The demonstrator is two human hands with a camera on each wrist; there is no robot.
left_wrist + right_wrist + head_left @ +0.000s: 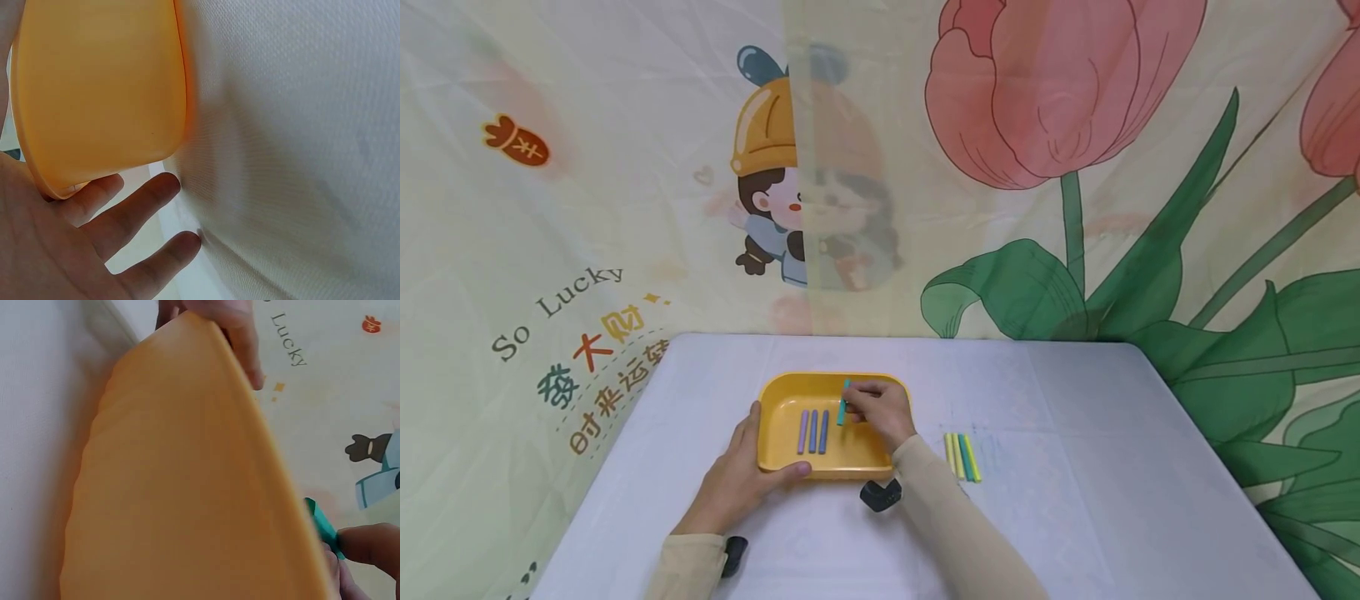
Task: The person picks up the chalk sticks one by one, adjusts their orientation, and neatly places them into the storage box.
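Between both hands sat the yellow tray (867,454), with one purple stick (802,432) and two blue sticks (813,432) inside, lined up nearer the left hand (733,479). That hand lay against the tray's side, fingers spread, thumb at the near edge. Right hand (883,412) pinched a teal stick (841,411) over the tray. Step looked like placing it; next move probably called for lowering it beside the blues, then releasing. Four more sticks (964,457) lay right of the right hand.

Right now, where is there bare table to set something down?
Bare: white tabletop right of the four loose sticks, and behind the yellow tray. Crowded: the tray, three sticks inside, left hand at its rim, right hand above.
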